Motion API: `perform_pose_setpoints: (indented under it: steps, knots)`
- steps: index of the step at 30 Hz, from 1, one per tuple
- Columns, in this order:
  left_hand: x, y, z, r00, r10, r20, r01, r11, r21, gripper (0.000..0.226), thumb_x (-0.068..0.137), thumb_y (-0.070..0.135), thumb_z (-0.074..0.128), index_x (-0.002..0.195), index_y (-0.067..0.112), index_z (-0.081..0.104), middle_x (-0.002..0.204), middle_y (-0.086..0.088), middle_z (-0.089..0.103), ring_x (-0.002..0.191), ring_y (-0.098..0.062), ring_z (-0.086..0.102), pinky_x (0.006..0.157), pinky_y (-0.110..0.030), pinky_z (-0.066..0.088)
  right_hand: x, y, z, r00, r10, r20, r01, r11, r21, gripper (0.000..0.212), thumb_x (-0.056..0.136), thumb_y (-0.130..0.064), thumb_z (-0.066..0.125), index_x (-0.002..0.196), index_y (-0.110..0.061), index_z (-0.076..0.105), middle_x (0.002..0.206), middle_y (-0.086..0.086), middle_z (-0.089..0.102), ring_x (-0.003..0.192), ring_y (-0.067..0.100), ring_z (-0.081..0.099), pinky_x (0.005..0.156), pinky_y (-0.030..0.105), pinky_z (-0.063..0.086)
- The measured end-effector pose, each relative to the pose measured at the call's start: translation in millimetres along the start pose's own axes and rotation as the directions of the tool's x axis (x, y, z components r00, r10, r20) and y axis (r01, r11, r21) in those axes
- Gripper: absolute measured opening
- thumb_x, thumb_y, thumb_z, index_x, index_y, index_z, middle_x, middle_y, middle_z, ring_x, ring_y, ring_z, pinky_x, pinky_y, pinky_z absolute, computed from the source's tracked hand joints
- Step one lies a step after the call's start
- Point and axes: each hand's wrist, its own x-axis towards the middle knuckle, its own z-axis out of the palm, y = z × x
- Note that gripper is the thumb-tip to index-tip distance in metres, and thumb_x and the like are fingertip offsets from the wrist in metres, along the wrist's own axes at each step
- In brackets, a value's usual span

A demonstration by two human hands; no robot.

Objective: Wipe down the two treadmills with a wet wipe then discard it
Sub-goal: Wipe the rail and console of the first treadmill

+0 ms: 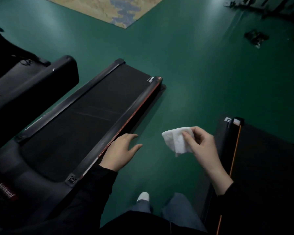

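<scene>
The right hand (pixel 201 145) is pinching a folded white wipe (pixel 177 139) between thumb and fingers, above the green floor (pixel 185 65) between the 2 treadmills. The left hand (pixel 120 150) is hovering, fingers spread and empty, beside the left treadmill (pixel 85 112); the right treadmill (pixel 261 167) is lying alongside.

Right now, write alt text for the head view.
Right hand holds a white wipe over green floor between two black treadmills. Left hand hovers open by the left treadmill's side rail.
</scene>
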Motion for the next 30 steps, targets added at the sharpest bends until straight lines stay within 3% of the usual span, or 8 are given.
perform_pose_setpoints:
  steps: [7, 15, 18, 22, 30]
  knots:
    - [66.5, 13.2, 18.5, 0.977, -0.191, -0.095, 0.191, 0.982, -0.009, 0.049, 0.09, 0.047, 0.052, 0.13, 0.019, 0.051, 0.132, 0.003, 0.057, 0.124, -0.014, 0.049, 0.104, -0.04, 0.04, 108.0, 25.9, -7.9, 0.985, -0.028, 0.17, 0.021, 0.999, 0.042, 0.016, 0.088, -0.01, 0.062, 0.073, -0.004, 0.059, 0.067, 0.009, 0.055, 0.066, 0.014, 0.047, 0.06, 0.034, 0.038]
    - [156.1, 65.0, 44.7, 0.86, -0.476, -0.185, 0.479, 0.877, -0.032, 0.051, 0.091, 0.047, 0.048, 0.133, 0.019, 0.048, 0.136, -0.001, 0.055, 0.127, -0.018, 0.046, 0.106, -0.041, 0.037, 260.5, 51.1, -57.4, 0.912, -0.088, 0.4, 0.088, 0.996, 0.019, 0.017, 0.087, -0.012, 0.061, 0.069, -0.013, 0.059, 0.064, -0.002, 0.055, 0.064, 0.011, 0.048, 0.06, 0.031, 0.039]
    - [183.2, 92.3, 54.9, 0.825, -0.52, -0.221, 0.52, 0.852, -0.065, 0.05, 0.091, 0.047, 0.049, 0.133, 0.019, 0.047, 0.135, -0.001, 0.055, 0.127, -0.018, 0.046, 0.106, -0.04, 0.036, 306.4, 55.5, -73.3, 0.877, -0.102, 0.47, 0.116, 0.993, -0.001, 0.015, 0.087, -0.012, 0.061, 0.071, -0.013, 0.06, 0.066, 0.001, 0.057, 0.065, 0.011, 0.049, 0.062, 0.032, 0.04]
    - [210.8, 106.9, 58.6, 0.786, -0.574, -0.228, 0.563, 0.818, -0.118, 0.051, 0.091, 0.046, 0.049, 0.133, 0.017, 0.047, 0.136, -0.001, 0.054, 0.128, -0.018, 0.045, 0.107, -0.04, 0.035, 351.9, 53.5, -73.9, 0.836, -0.117, 0.536, 0.15, 0.989, -0.017, 0.015, 0.087, -0.012, 0.061, 0.073, -0.009, 0.061, 0.072, 0.019, 0.062, 0.066, 0.014, 0.051, 0.062, 0.034, 0.041]
    - [253.6, 79.3, 32.6, 0.649, -0.69, -0.321, 0.659, 0.72, -0.216, 0.049, 0.091, 0.046, 0.05, 0.13, 0.017, 0.051, 0.132, -0.002, 0.055, 0.124, -0.02, 0.048, 0.104, -0.041, 0.039, 430.3, 25.9, -17.3, 0.735, -0.212, 0.644, 0.244, 0.969, 0.041, 0.015, 0.087, -0.012, 0.06, 0.073, -0.006, 0.059, 0.071, 0.02, 0.061, 0.066, 0.012, 0.049, 0.062, 0.033, 0.04]
